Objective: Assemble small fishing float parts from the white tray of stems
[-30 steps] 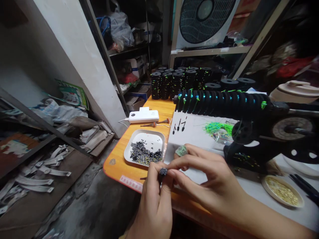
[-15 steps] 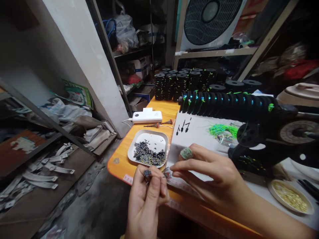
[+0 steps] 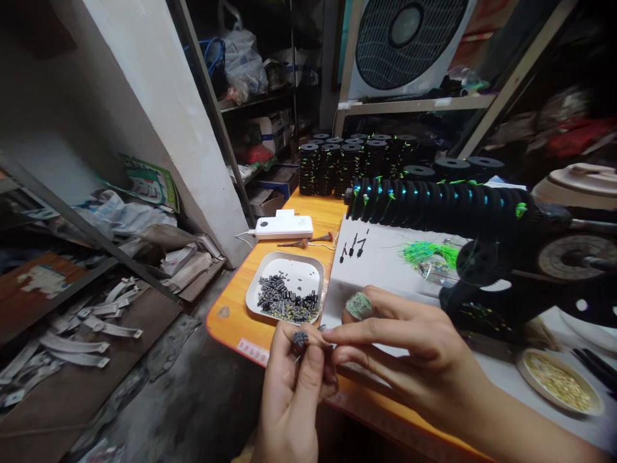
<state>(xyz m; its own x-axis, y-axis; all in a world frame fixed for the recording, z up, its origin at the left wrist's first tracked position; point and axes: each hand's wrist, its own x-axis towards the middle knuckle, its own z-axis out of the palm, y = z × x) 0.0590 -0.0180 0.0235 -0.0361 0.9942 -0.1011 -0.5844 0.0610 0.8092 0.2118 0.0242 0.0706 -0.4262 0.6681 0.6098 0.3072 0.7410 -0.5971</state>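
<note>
My left hand (image 3: 299, 399) is closed, thumb pressed against the fingers. A small bunch of dark, bead-like tips (image 3: 301, 337) sticks out beside its index finger; what they belong to is hidden in the hand. My right hand (image 3: 409, 344) meets the left fingertips with thumb and index finger pinched together. Something thin and small seems to be at that pinch, too small to name. Greenish wrapping (image 3: 359, 307) covers one finger of the right hand. Just beyond the left hand lies a white tray (image 3: 284, 265) with many small black and grey tube-like pieces (image 3: 284, 299).
A black machine (image 3: 482, 257) with a row of black spools (image 3: 434, 202) stands at the right. Green strands (image 3: 434, 254) and several small black parts (image 3: 351, 247) lie on white paper. A dish of gold pieces (image 3: 559, 379) sits right; a white power bank (image 3: 284, 226) lies behind the tray.
My left hand has shifted slightly right and the right hand's fingertips have come together against it. Earlier there was a small gap between them, with the right fingers apart.
</note>
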